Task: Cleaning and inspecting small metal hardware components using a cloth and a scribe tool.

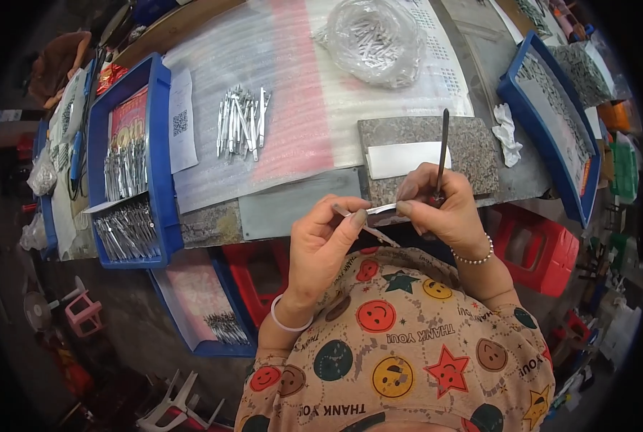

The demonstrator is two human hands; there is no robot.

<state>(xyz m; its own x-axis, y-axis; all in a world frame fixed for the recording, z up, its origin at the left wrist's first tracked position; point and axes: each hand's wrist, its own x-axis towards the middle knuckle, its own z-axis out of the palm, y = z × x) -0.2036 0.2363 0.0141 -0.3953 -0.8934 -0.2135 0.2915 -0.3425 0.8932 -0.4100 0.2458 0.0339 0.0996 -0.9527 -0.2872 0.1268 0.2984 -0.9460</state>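
Above my lap, my left hand is closed around a slim silvery metal piece that looks like tweezers. Its exact kind is partly hidden by the fingers. My right hand pinches the bright end of metal between the two hands with thumb and fingertips. A dark slender rod also stands upright from my right hand, its lower part among the fingers. Just beyond the hands, a white folded paper lies on a speckled stone slab. Several similar slim metal pieces lie in a bunch on the foam sheet.
A clear plastic bag of small metal pieces rests on the foam sheet. Blue bins with slim metal tools stand at left; another blue bin is at right. Crumpled tissue lies beside it. Red stools stand below the table.
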